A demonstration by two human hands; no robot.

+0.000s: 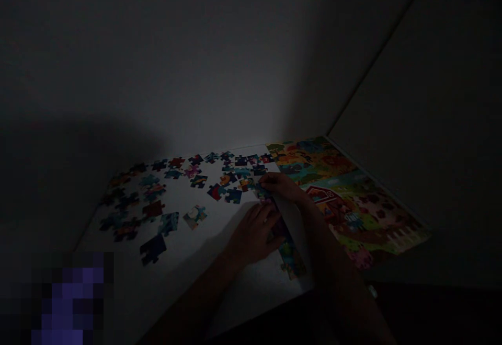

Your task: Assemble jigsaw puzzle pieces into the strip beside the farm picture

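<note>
A column of joined jigsaw pieces (290, 256) runs along the right part of a white table (176, 282). My left hand (251, 235) lies over its middle, fingers stretched out and resting on the pieces, hiding some of them. Just beyond, my right hand (283, 185) has its fingers bent and pinched together at a jigsaw piece near the column's upper end. That piece is mostly covered and the light is very dim. Close to the fingertips lie a yellow-and-blue piece (246, 184) and a dark blue piece (232, 195).
Several loose jigsaw pieces (152, 248) spread over the table's left and back. At right lies a colourful farm picture (353, 214) with a red barn. A pale wall (219, 73) rises behind the table. A person's blurred-out part (70, 303) shows at lower left.
</note>
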